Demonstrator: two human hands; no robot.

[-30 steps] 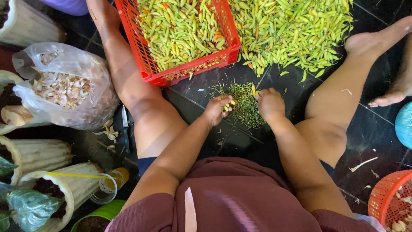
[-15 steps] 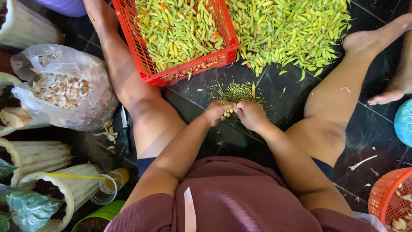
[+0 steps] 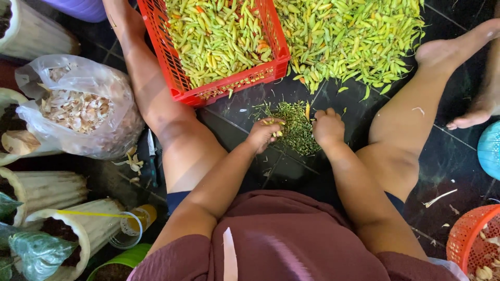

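Down on the dark tiled floor (image 3: 250,112), between spread bare legs: small heap of green stems (image 3: 294,125), thin and short, just short of the red crate (image 3: 179,78); left hand (image 3: 264,134) at the heap's left edge, fingers curled shut on a few pale green chillies (image 3: 275,126); right hand (image 3: 328,126) at the heap's right edge, knuckles up, fingers folded under, resting on the stems; cannot tell whether anything gripped there; hands near each other, heap between them. One yellow-orange chilli (image 3: 307,110) standing out on top of the stems. Red crate tilted, filled with green and yellow chillies, a few orange; loose pile of chillies (image 3: 354,41) just beside it on the floor, right of the crate, reaching to the right foot. Left of the left leg: clear plastic bag (image 3: 78,112) of pale peeled cloves or skins; small knife (image 3: 152,156) on the floor beside the thigh. Lower right corner: orange basket (image 3: 471,242). Another person's bare foot (image 3: 476,114) at far right.
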